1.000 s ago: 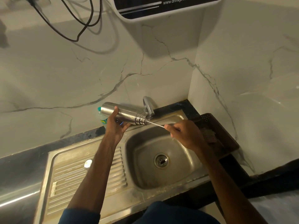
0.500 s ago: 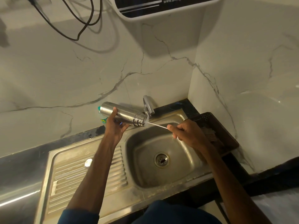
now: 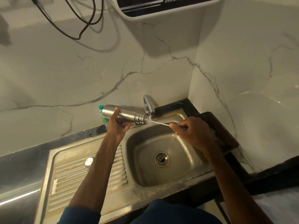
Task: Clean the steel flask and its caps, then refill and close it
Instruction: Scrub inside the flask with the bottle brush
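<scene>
Steel flask is lying level over the far rim of the sink, under the tap, left hand wrapping its body and right hand pinching a thin brush, bristles at the mouth. Wet steel is probably risking a slip from that one-handed hold, and the thin handle may be bending. Sink is sitting in a marble-walled corner, a small cap resting on the drainboard at left.

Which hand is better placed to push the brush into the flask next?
Right. The right hand grips the brush by its wire handle, bristles at the flask mouth; the left hand is busy holding the flask body over the sink.
</scene>
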`<state>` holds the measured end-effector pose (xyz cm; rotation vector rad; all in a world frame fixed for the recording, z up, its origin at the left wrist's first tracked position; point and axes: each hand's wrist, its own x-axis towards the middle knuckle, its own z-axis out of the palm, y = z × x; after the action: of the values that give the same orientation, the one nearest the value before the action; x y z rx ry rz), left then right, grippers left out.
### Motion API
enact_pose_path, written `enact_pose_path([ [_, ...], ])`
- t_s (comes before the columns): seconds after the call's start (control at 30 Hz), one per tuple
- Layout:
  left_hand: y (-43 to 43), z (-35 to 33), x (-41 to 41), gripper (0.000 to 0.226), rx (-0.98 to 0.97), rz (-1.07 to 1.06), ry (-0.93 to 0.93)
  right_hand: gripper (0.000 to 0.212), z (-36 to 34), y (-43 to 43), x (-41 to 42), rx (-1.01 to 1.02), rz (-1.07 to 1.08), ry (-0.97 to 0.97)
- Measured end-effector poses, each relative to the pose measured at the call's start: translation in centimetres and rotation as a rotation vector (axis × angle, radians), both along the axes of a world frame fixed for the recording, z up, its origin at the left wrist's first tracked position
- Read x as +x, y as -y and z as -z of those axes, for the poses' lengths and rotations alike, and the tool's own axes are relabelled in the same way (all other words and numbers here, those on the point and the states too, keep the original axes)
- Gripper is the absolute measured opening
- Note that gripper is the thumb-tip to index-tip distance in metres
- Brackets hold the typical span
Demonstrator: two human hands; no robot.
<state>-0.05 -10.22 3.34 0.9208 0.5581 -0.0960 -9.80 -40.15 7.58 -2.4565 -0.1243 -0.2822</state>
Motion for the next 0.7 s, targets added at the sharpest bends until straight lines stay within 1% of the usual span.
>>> enact_pose_path([
  [0.1,0.7,0.3,-0.3,0.064,-0.014,0.022,-0.001,0.048,0.2,-1.2,0.0,-0.057,0.098,0.064],
  [0.2,1.1,0.3,-0.4,0.063,-0.014,0.027,0.006,0.042,0.4,-2.8,-0.2,-0.010,0.175,0.025],
  [0.3,0.7,0.0,-0.3,0.060,0.011,-0.001,0.003,0.032,0.7,-2.6,-0.9,0.014,0.142,0.053],
  [0.37,0.1,-0.1,-0.1,0.059,0.013,-0.006,0.007,0.030,0.9,-1.6,-1.4,0.026,0.140,0.086],
  [0.47,0.2,0.0,-0.1,0.055,0.014,-0.008,0.002,0.030,1.1,-0.9,-1.5,0.052,0.187,0.084],
  [0.6,1.8,0.3,-0.8,0.058,0.035,0.030,-0.020,0.034,1.2,-3.5,-1.2,-0.027,0.200,0.088],
  [0.7,1.7,0.2,-0.7,0.063,0.043,0.036,-0.019,0.034,1.4,-3.7,-1.5,-0.009,0.208,0.080],
])
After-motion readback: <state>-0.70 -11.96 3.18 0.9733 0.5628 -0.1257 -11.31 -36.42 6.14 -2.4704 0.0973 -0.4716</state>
